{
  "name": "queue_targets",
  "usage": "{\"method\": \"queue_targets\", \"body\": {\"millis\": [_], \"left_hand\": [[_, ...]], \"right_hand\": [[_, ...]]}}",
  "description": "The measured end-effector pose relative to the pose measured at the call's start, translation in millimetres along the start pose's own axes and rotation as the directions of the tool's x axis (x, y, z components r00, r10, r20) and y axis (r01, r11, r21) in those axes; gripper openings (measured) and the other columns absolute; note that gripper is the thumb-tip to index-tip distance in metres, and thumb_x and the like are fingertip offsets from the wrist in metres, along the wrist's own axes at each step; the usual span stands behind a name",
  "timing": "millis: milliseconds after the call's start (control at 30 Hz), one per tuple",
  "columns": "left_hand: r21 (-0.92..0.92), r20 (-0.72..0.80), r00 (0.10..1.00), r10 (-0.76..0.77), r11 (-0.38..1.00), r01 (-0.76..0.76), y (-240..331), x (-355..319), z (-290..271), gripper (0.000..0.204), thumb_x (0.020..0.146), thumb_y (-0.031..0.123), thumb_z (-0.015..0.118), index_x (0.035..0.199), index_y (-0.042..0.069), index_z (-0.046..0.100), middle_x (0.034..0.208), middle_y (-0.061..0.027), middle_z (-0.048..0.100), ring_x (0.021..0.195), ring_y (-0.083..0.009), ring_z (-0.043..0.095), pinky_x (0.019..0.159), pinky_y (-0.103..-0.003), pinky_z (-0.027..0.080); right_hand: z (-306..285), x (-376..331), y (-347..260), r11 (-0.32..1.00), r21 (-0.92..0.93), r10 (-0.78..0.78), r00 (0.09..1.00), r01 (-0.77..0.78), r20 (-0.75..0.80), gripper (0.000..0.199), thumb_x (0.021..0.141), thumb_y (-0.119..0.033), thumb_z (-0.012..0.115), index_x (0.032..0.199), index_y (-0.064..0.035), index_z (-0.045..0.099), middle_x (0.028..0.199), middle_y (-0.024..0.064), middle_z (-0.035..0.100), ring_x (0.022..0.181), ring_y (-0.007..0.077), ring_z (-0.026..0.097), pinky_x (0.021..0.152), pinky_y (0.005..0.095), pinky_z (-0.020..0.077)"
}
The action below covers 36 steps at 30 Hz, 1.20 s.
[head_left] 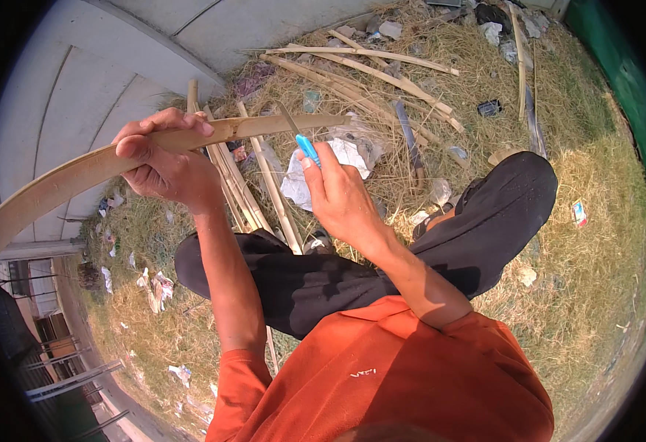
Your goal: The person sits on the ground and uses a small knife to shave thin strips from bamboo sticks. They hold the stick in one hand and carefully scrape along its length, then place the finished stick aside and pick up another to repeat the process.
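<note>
A long, flat bamboo strip point(57, 184) stretches from the far left to the middle of the view, with a pale, split inner face. Near its middle, my left hand point(164, 158) is wrapped round it, thumb and fingers closed. My right hand point(345, 199) grips a knife point(307, 149) by its bright blue handle. The thin blade points up and away and crosses the strip near its right end. Whether the edge touches the strip, I cannot tell.
More bamboo strips point(352, 90) lie on dry grass ahead, others point(267, 177) beside my legs. A long grey blade-like piece point(409, 136) lies among them. White plastic point(297, 184) and litter are scattered about. A pale wall point(79, 103) stands at left, a green sheet point(621, 81) at right.
</note>
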<state>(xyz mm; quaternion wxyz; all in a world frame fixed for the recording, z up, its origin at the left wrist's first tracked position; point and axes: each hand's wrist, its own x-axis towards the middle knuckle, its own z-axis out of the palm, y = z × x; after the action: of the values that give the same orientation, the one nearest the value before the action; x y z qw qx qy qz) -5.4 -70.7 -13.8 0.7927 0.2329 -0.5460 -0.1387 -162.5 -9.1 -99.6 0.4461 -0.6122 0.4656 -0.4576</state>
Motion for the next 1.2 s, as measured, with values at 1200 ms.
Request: {"method": "queue_targets", "body": {"millis": [1200], "left_hand": [[-0.072, 0.237, 0.957, -0.166, 0.979, 0.188, 19.6, 9.7, 2.0, 0.047, 0.091, 0.062, 0.040, 0.077, 0.021, 0.058, 0.048, -0.0017, 0.043, 0.040, -0.0108, 0.027, 0.039, -0.026, 0.021]], "right_hand": [[-20.2, -14.9, 44.6, 0.892, -0.435, 0.187, 0.977, -0.124, 0.105, 0.027, 0.091, -0.011, 0.044, 0.108, 0.0101, 0.049, 0.063, 0.0286, 0.059, 0.066, 0.0459, 0.063, 0.061, 0.0520, 0.0506]]}}
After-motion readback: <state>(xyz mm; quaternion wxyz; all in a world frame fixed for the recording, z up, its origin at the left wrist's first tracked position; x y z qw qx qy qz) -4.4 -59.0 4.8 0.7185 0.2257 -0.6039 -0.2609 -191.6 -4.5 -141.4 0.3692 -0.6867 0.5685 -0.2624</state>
